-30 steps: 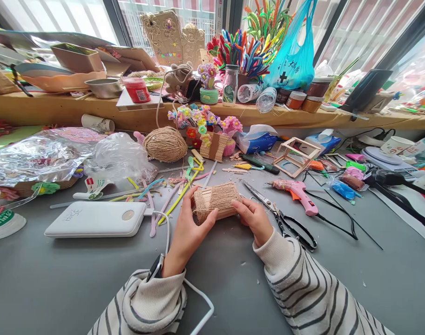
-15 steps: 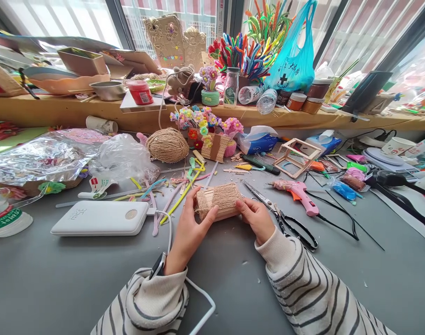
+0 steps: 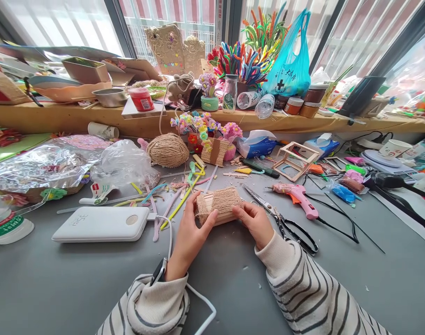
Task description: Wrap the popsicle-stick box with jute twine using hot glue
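Observation:
Between my hands is a small wooden stick frame wrapped in twine, with a strip of bare wood showing between two wound sections. My left hand grips its left end, thumb along the near side and fingers behind. My right hand pinches the near right corner with thumb and fingertips. The fingers behind the piece are partly hidden. Beyond it, to the left, lies a ball of twine. Black-handled scissors rest just right of my right hand, and a pink glue gun lies farther right.
A white power bank lies at left, its cable running past my left wrist. An open wooden stick frame stands at back right. Pipe cleaners lie scattered beyond my left hand. A crowded shelf runs along the window.
The view has tilted slightly, so the whole scene sits a little lower. My right thumb and fingers have shifted slightly left along the twine-wrapped frame; both hands still hold it.

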`<state>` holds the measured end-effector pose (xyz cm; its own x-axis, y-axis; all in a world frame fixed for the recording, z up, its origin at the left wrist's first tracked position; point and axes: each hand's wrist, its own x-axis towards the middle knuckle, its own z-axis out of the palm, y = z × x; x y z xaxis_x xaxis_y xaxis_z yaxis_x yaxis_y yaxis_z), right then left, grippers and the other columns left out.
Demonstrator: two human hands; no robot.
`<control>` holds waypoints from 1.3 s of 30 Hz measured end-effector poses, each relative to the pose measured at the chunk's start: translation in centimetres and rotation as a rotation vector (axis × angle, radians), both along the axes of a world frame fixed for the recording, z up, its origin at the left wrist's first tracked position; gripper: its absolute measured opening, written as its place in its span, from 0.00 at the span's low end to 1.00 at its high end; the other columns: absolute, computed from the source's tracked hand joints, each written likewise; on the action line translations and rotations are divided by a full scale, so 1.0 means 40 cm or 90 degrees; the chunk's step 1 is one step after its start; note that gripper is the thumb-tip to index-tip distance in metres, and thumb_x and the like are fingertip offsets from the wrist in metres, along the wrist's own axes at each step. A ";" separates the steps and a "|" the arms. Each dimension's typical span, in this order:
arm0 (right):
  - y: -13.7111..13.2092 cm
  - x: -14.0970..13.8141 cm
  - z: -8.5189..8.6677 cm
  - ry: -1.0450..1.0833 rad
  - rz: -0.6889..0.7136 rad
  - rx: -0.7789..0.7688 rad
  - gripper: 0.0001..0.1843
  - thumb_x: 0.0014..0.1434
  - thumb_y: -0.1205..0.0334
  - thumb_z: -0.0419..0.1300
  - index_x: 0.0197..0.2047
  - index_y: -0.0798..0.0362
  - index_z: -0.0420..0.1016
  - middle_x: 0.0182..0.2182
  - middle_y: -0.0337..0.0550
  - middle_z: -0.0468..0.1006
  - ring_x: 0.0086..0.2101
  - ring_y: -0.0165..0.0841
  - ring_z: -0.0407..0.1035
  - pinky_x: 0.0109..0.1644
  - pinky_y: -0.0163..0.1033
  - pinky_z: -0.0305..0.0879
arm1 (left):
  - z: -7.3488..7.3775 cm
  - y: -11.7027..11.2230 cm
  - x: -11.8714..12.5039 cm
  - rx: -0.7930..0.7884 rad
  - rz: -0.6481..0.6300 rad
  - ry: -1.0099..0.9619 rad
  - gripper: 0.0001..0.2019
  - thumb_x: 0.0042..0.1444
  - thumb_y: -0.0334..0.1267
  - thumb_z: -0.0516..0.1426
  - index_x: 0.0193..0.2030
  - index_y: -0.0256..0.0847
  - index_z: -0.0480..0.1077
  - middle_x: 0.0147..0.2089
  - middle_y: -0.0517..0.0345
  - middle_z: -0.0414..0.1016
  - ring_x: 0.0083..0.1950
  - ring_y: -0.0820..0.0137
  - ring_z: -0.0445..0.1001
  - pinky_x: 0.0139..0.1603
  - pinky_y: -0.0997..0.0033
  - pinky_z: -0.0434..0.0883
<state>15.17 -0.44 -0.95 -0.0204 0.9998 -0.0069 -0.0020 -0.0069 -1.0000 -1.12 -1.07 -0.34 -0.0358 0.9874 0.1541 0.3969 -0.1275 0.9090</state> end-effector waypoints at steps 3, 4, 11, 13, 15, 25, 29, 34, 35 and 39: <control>0.000 -0.004 -0.003 -0.002 -0.019 0.010 0.20 0.45 0.43 0.60 0.22 0.54 0.70 0.18 0.33 0.62 0.19 0.24 0.49 0.22 0.33 0.47 | 0.001 0.000 0.000 -0.002 0.001 -0.001 0.28 0.50 0.49 0.55 0.57 0.43 0.53 0.57 0.49 0.61 0.58 0.60 0.62 0.58 0.55 0.58; 0.001 -0.006 -0.004 -0.003 -0.027 0.013 0.21 0.44 0.42 0.60 0.21 0.53 0.68 0.17 0.33 0.60 0.19 0.24 0.49 0.22 0.33 0.47 | 0.001 -0.001 -0.001 -0.005 -0.002 -0.005 0.28 0.50 0.49 0.55 0.57 0.43 0.53 0.57 0.49 0.61 0.58 0.60 0.62 0.58 0.55 0.58; 0.005 -0.006 0.001 0.014 -0.035 -0.004 0.31 0.45 0.30 0.49 0.12 0.49 0.57 0.10 0.33 0.50 0.16 0.25 0.45 0.18 0.36 0.45 | -0.003 -0.001 -0.005 0.000 -0.020 -0.037 0.28 0.52 0.49 0.53 0.58 0.44 0.52 0.59 0.49 0.58 0.60 0.60 0.59 0.60 0.55 0.55; 0.005 -0.004 -0.003 0.005 -0.028 0.006 0.29 0.45 0.32 0.52 0.14 0.50 0.60 0.12 0.33 0.51 0.16 0.25 0.45 0.18 0.35 0.45 | -0.003 -0.001 -0.005 0.002 -0.022 -0.038 0.27 0.53 0.49 0.52 0.58 0.44 0.52 0.60 0.49 0.58 0.60 0.60 0.59 0.60 0.54 0.55; 0.004 -0.002 -0.009 -0.003 -0.025 0.013 0.26 0.45 0.36 0.56 0.17 0.51 0.62 0.14 0.32 0.51 0.17 0.24 0.45 0.19 0.34 0.43 | -0.003 -0.001 -0.005 0.000 -0.024 -0.040 0.27 0.53 0.49 0.52 0.58 0.44 0.52 0.60 0.48 0.58 0.60 0.60 0.59 0.60 0.54 0.56; 0.002 -0.009 -0.012 0.007 -0.065 0.032 0.24 0.49 0.38 0.53 0.20 0.51 0.69 0.13 0.34 0.53 0.19 0.28 0.51 0.21 0.36 0.51 | -0.002 0.001 -0.006 -0.005 -0.025 -0.057 0.25 0.54 0.51 0.49 0.57 0.44 0.55 0.58 0.51 0.60 0.59 0.62 0.61 0.60 0.58 0.56; -0.002 -0.009 -0.006 -0.003 -0.050 0.020 0.22 0.46 0.41 0.57 0.18 0.51 0.69 0.14 0.35 0.61 0.21 0.29 0.58 0.26 0.37 0.58 | 0.001 -0.001 -0.003 -0.003 -0.021 -0.046 0.27 0.53 0.51 0.52 0.57 0.44 0.53 0.58 0.50 0.60 0.58 0.61 0.62 0.58 0.57 0.58; -0.008 -0.014 -0.003 0.024 -0.024 0.012 0.17 0.47 0.47 0.61 0.29 0.54 0.74 0.27 0.39 0.75 0.30 0.32 0.66 0.36 0.37 0.62 | 0.000 -0.002 0.003 -0.007 0.004 -0.022 0.29 0.48 0.51 0.56 0.55 0.43 0.54 0.53 0.49 0.65 0.53 0.61 0.67 0.54 0.57 0.62; -0.009 -0.015 -0.003 0.026 -0.021 0.013 0.17 0.48 0.48 0.60 0.30 0.55 0.74 0.27 0.39 0.75 0.31 0.32 0.66 0.36 0.37 0.62 | -0.001 -0.001 0.003 -0.004 0.008 -0.019 0.29 0.48 0.51 0.56 0.55 0.43 0.55 0.53 0.49 0.65 0.53 0.61 0.67 0.54 0.58 0.63; -0.007 -0.015 -0.005 0.035 -0.005 0.012 0.16 0.50 0.49 0.59 0.29 0.55 0.73 0.26 0.38 0.74 0.31 0.31 0.66 0.36 0.36 0.61 | -0.004 -0.001 0.001 0.013 0.010 -0.037 0.27 0.48 0.49 0.57 0.53 0.44 0.57 0.52 0.51 0.66 0.51 0.63 0.68 0.53 0.61 0.64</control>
